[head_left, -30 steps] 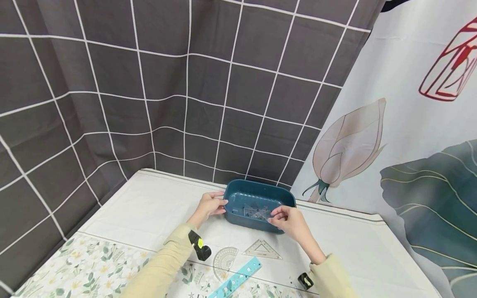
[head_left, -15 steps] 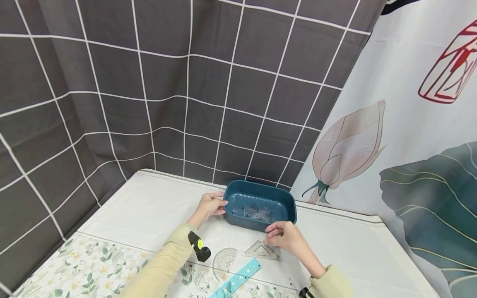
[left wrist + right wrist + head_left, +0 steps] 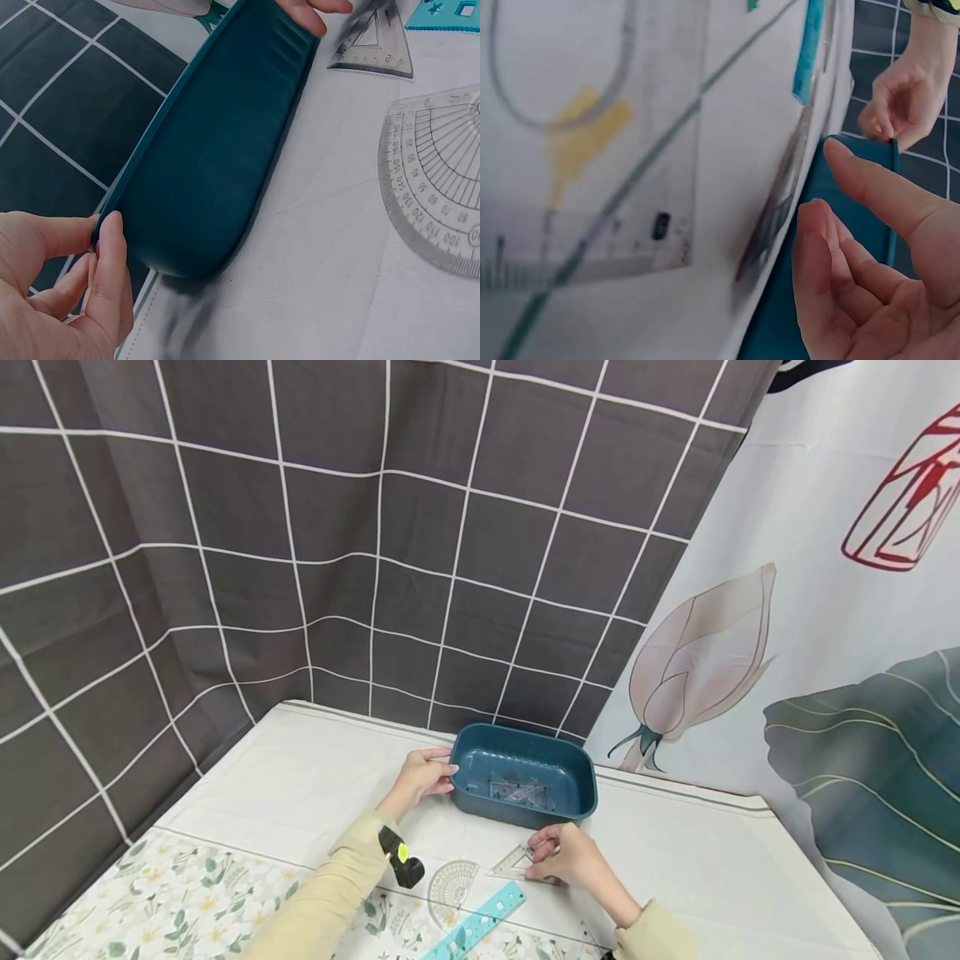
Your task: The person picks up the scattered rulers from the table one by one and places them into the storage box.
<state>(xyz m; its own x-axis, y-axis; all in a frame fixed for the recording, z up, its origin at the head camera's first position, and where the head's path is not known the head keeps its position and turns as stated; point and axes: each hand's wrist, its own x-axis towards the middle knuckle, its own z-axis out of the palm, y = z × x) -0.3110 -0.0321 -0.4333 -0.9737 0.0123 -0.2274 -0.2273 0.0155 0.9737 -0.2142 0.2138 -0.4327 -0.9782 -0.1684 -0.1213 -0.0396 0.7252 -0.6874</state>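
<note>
My left hand (image 3: 420, 777) pinches the left end of a dark blue plastic basin (image 3: 495, 810) at its rim; the left wrist view shows thumb and fingers on that edge. Clear flat plastic pieces (image 3: 519, 791) lie inside, their kind unclear. In front of the basin, my right hand (image 3: 566, 864) is over a clear triangular set square (image 3: 504, 865) and partly hides it. Its thumb and fingers stand apart in the right wrist view, with nothing between them. A clear protractor (image 3: 452, 883) and a light blue ruler (image 3: 480, 920) lie nearer to me on the table.
Close to the right wrist camera lies a clear plastic ruler (image 3: 660, 247) with a scale. White and floral cloth (image 3: 322, 752) covers the table. A dark checked curtain (image 3: 337, 568) hangs behind, and a lotus-print curtain (image 3: 697, 643) at the right.
My right hand has moved from inside the basin, over its front rim, down to the set square. The left hand has stayed at the basin's left end.
</note>
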